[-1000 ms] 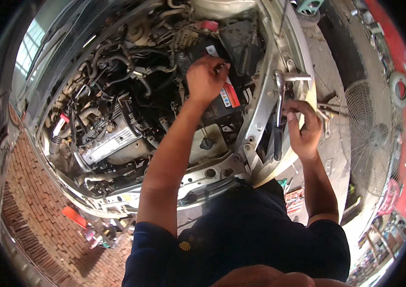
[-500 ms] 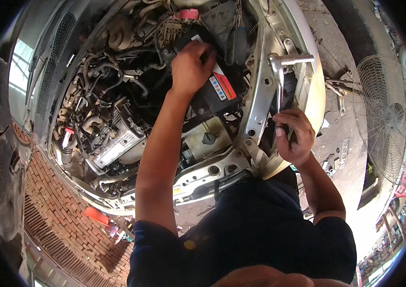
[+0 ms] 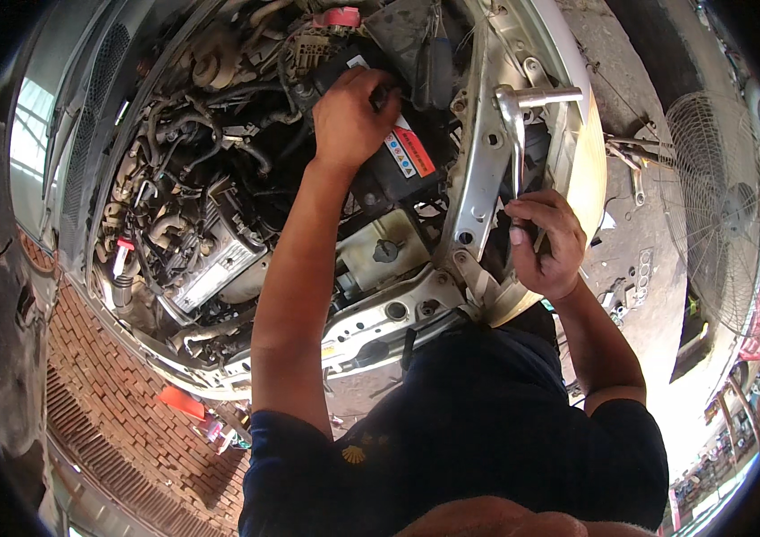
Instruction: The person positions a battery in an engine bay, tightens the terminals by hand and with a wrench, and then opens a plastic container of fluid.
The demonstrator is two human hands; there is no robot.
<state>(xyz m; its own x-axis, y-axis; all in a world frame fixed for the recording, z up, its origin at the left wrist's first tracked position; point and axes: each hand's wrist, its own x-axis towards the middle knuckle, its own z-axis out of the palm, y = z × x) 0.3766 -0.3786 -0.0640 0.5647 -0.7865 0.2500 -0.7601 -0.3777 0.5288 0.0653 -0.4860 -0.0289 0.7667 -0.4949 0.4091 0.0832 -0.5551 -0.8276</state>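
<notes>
I'm curling my left hand [image 3: 353, 121] over the battery [image 3: 386, 183], finger grip impossible to tell. Here my right hand [image 3: 559, 240] is pinching the ratchet [image 3: 515, 139] between its fingers

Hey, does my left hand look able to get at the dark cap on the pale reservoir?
Probably yes: nothing covers the dark cap, and the left hand is by the battery.

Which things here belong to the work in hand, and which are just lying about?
Seem part of the work:
- ratchet wrench, the right hand at its handle
- black battery, under the left hand
- open engine bay around it

Seem just lying or standing about:
- wire-guarded fan beside the car
- orange object on the brick floor
</notes>
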